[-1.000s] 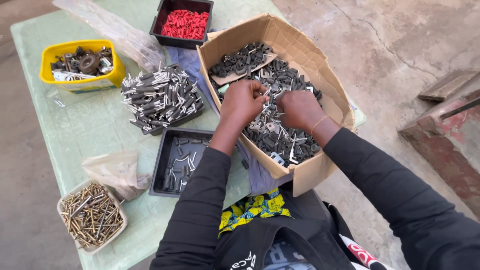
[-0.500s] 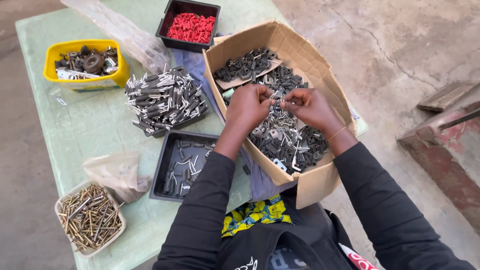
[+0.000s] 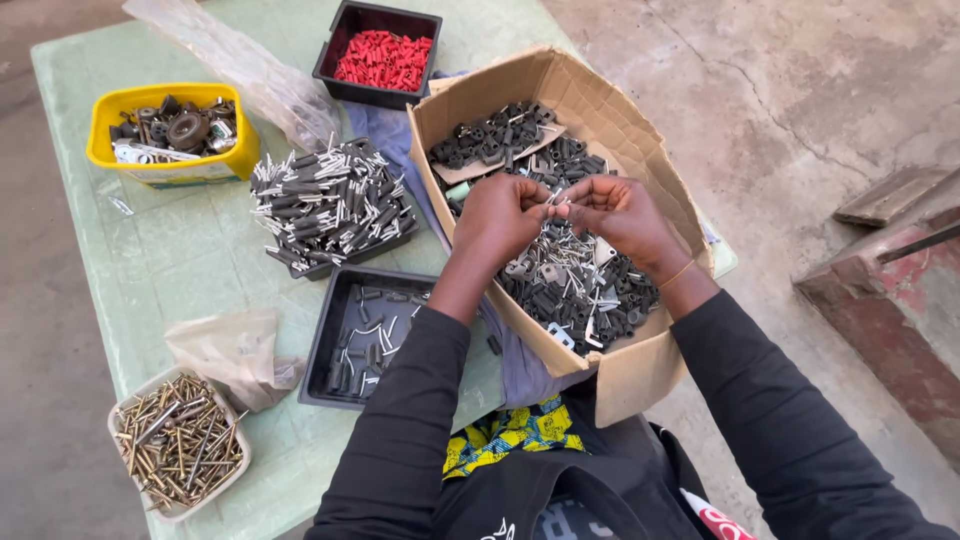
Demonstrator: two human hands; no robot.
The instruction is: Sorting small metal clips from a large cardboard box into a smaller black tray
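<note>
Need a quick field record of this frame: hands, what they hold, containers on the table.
left hand: pinching a small metal part over the cardboard box
right hand: pinching the same part
box contents: dark and silver hardware
black trays: red plugs; heaped silver pieces; few loose pieces
yellow tub: dark round parts
white tray: brass screws

Soft, even daylight is covering the scene; no hard shadows are falling. Only faint shade is pooling beneath the left hand point(image 3: 498, 222) and right hand point(image 3: 622, 215), onto the parts inside the cardboard box point(image 3: 640, 375). Left of the grip, the metal pins point(image 3: 330, 200) are glinting mildly, without glare. Focus is holding sharp around the grip. Wide-angle stretch is bending the table point(image 3: 190, 265) edges away from it.
</note>
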